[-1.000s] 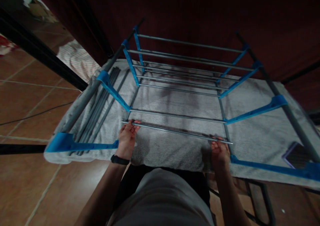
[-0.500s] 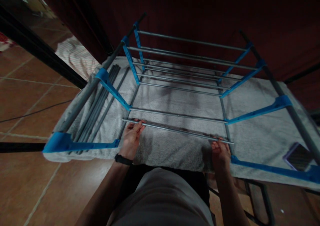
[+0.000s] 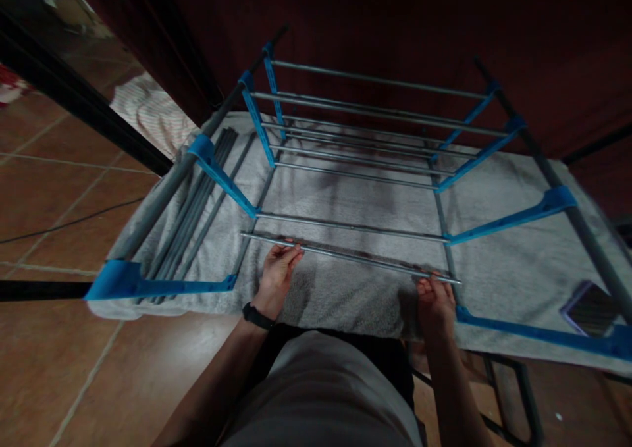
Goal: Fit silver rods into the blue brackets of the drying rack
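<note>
A thin metal rod (image 3: 355, 258) runs across in front of me, pinched near its left part by my left hand (image 3: 278, 272) and near its right end by my right hand (image 3: 436, 297). Both hands are closed on it, and its two ends stick out past my fingers. Beyond it lies a rack frame of grey tubes with blue plastic brackets. The nearest blue brackets are at the left (image 3: 182, 288) and the right (image 3: 538, 333). Another crossbar (image 3: 350, 227) spans the frame just past the rod I hold, and several more crossbars sit farther back.
A grey towel-like cloth (image 3: 360, 197) covers the surface under the frame. Several loose grey tubes (image 3: 192, 220) lie at the left, inside the frame's side. A phone (image 3: 590, 309) rests on the cloth at the right. A dark red panel (image 3: 375, 19) stands behind.
My left hand has slid a little to the right along the rod. My right hand and the rod have stayed almost in place.
</note>
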{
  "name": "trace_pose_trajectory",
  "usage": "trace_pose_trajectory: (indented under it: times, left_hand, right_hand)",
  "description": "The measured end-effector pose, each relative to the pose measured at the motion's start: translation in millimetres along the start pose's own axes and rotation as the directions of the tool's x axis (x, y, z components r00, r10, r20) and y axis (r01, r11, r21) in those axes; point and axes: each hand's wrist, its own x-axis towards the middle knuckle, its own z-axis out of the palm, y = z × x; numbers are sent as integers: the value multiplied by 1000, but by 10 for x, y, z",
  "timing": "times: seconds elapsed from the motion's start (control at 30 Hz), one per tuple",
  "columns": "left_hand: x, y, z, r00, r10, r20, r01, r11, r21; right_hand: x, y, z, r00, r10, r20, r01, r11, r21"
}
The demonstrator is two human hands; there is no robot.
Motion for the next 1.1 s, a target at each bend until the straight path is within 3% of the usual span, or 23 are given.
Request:
trace_pose_trajectory:
  times: [0.27, 0.63, 1.1]
  left_hand:
    - [53, 120, -58, 998, 21, -56, -26, 997, -76]
    - [129, 390, -186, 988, 105, -117, -112, 992, -57]
    - [-206, -210, 195, 997, -33, 66, 32, 999, 15]
  right_hand:
    - [-10, -23, 22, 1000, 9, 24, -10, 998, 69]
    - [33, 18, 8, 1000, 11, 14, -12, 998, 62]
    - [-20, -22, 59, 998, 33, 50, -33, 999, 9]
